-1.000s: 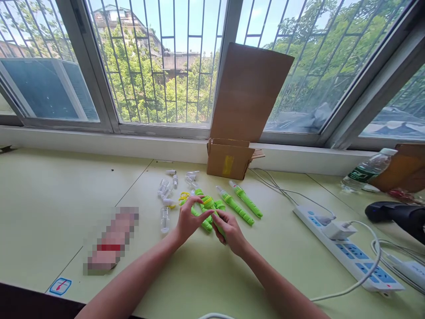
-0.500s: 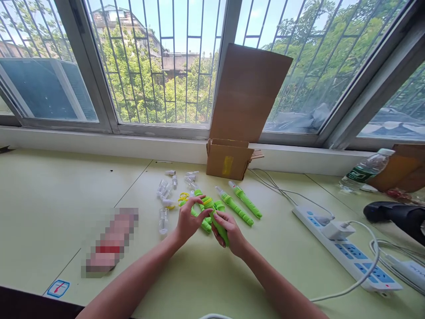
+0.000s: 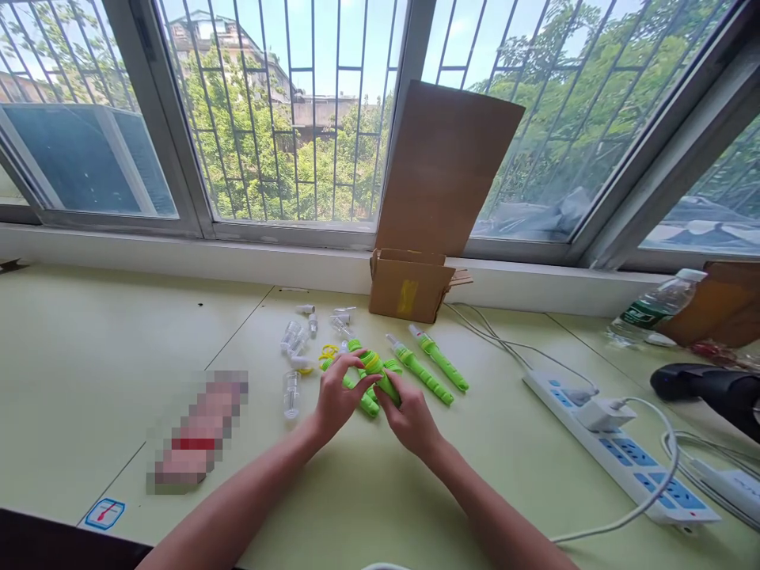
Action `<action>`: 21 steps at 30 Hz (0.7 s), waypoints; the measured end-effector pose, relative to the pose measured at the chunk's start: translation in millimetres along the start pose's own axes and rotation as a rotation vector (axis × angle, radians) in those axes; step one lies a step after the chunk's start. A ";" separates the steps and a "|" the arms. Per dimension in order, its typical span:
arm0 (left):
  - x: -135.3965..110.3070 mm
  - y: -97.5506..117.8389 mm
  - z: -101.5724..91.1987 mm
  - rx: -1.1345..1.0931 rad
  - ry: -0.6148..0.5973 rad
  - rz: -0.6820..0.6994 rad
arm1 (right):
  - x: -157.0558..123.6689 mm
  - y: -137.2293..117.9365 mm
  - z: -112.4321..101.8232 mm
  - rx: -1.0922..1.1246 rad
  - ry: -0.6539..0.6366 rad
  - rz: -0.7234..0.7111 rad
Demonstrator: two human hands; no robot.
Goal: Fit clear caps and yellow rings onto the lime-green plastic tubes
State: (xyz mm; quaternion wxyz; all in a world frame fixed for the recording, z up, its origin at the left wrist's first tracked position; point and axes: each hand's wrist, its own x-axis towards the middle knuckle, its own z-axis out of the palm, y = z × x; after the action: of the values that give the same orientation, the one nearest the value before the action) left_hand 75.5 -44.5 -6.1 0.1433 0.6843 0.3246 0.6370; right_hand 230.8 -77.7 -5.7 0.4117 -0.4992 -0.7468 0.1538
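Observation:
Between my two hands is a green plastic tube (image 3: 388,389) with a yellow ring (image 3: 372,362) round its threaded upper end. The fingertips of my left hand (image 3: 336,398) pinch that end at the ring. Lower down, my right hand (image 3: 412,417) is closed round the tube's body, hiding its bottom part. More green tubes (image 3: 368,404) lie just behind and under my fingers, partly covered. To the right lie two green tubes with clear tips (image 3: 423,372). Loose yellow rings (image 3: 328,351) and clear plastic caps (image 3: 291,394) are spread left of my left hand.
A small cardboard box (image 3: 409,286) with a raised flap stands by the window. On the right are a white power strip (image 3: 623,451) with cables and a plastic bottle (image 3: 656,309). A pixelated object (image 3: 199,431) lies on the left.
The green tube has tilted in my hands, so its lower end no longer shows below my right hand. My right fingers have shifted slightly along it; my left hand stays at the ring.

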 end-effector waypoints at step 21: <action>4.3 -0.2 -2.5 -0.025 -0.050 -0.076 | 0.4 -13.9 1.9 0.717 -0.181 0.360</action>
State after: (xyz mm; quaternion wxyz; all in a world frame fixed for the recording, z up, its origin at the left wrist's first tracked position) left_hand 73.0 -42.2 -2.6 0.1838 0.6854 0.3387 0.6179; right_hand 220.7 -83.3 2.2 0.4585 -0.4312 -0.5800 0.5171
